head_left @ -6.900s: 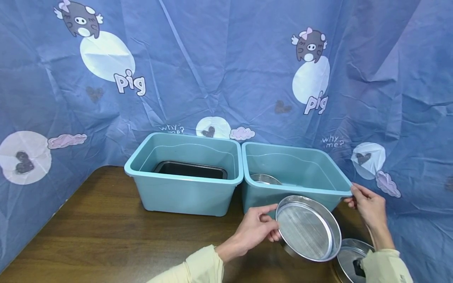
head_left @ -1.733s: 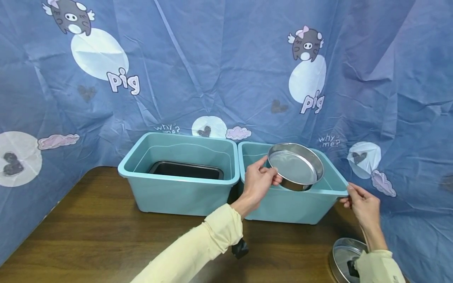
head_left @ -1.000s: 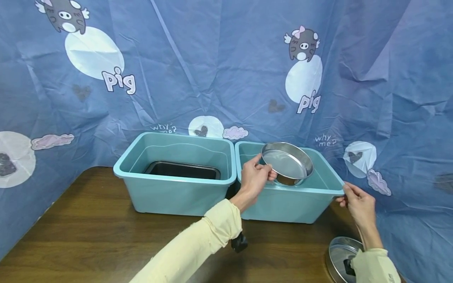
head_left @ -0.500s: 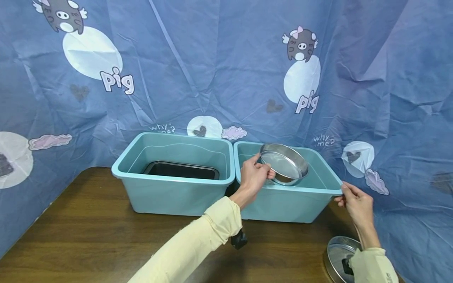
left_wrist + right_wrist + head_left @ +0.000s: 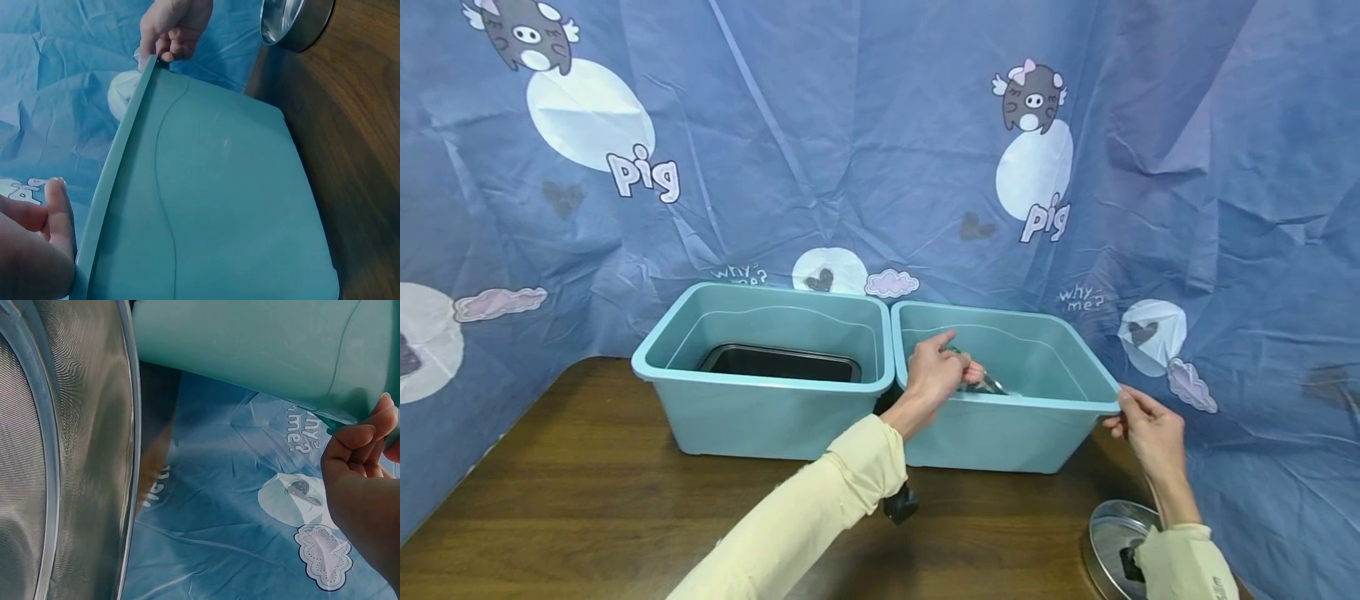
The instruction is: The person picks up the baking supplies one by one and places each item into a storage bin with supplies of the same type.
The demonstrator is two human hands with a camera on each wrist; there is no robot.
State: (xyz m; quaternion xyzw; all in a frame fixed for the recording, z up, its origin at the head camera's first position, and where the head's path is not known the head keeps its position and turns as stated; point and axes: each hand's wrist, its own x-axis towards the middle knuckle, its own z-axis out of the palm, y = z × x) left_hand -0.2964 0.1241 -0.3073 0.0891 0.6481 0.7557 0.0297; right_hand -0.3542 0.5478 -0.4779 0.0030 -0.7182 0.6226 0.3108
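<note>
My left hand [image 5: 932, 371] is over the front rim of the right-hand teal bin [image 5: 992, 437], index finger extended and the others loosely bent, with nothing between them. Just beyond its fingers, the rim of a round metal sieve [image 5: 992, 384] shows inside that bin; the front wall and the hand hide most of it. In the left wrist view, thumb and finger [image 5: 59, 215] stand apart above the bin's edge. My right hand [image 5: 1157, 433] pinches the bin's front right corner, its fingers curled under the rim in the right wrist view.
Another sieve [image 5: 1112, 550] lies on the wooden table [image 5: 587, 500] at the lower right, partly under my right sleeve. A second teal bin [image 5: 775, 421] stands against the first on the left, holding a black rectangular pan [image 5: 782, 364]. A blue printed cloth [image 5: 850, 125] hangs behind.
My left hand carried a sieve from in front of the right bin to above it, then let go. The sieve dropped inside. My right hand keeps hold of the bin's corner.
</note>
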